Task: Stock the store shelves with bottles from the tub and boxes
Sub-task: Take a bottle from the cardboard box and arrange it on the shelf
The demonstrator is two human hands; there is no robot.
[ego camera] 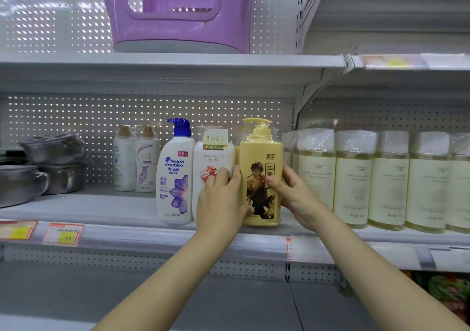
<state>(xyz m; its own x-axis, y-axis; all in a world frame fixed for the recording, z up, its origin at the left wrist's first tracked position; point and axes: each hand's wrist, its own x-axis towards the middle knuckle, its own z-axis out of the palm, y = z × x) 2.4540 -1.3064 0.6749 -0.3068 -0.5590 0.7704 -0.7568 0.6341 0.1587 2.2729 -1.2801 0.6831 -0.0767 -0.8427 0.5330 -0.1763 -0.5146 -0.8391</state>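
Observation:
A yellow pump bottle [262, 152] wrapped in clear film stands upright at the front of the middle shelf [101, 211]. My left hand [220, 201] presses its left side and also touches the white AOGU bottle [212, 157] beside it. My right hand [295, 193] grips the yellow bottle's right side. A white Head & Shoulders bottle [175, 175] with a blue pump stands left of the AOGU bottle.
Two white bottles [136, 157] stand further back on the left. Metal pots [50, 168] sit at the shelf's far left. A row of pale camellia bottles [389, 178] fills the right section. A purple plastic stool [183, 15] rests on the upper shelf. Price tags [62, 232] line the shelf edge.

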